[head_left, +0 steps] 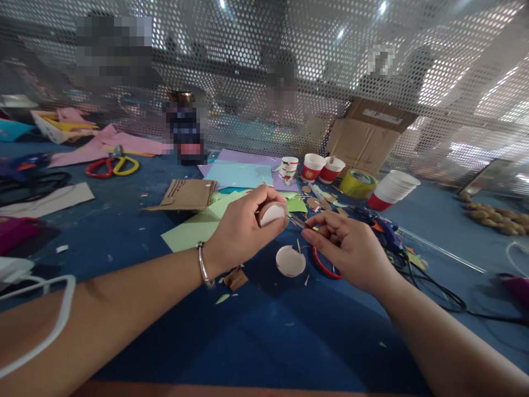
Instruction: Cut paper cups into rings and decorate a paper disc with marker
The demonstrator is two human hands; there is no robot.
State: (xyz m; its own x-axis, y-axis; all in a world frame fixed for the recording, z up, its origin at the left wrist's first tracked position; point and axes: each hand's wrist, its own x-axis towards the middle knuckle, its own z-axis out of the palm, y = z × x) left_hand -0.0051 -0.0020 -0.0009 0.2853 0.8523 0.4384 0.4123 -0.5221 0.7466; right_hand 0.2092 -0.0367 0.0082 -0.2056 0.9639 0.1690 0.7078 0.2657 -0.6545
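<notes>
My left hand (252,226), with a silver bangle at the wrist, is closed around a cut-off paper cup bottom (273,214), its round pale face towards the right. Close to its edge, my right hand (345,242) pinches a thin grey tool (298,222) with a narrow, blade-like end; the fingers hide the rest, so its exact kind is unclear. A second small cut paper cup piece (290,261) with a ragged rim lies on the table below the hands. Beneath my right hand a red curved handle (326,267) shows in part.
Green paper (190,229), cardboard (185,194) and scraps surround the hands. Red-and-white paper cups (312,167), yellow tape (359,183) and a cup stack (392,190) stand behind. A glue gun (386,231) trails black cable at right; scissors (111,165) lie left.
</notes>
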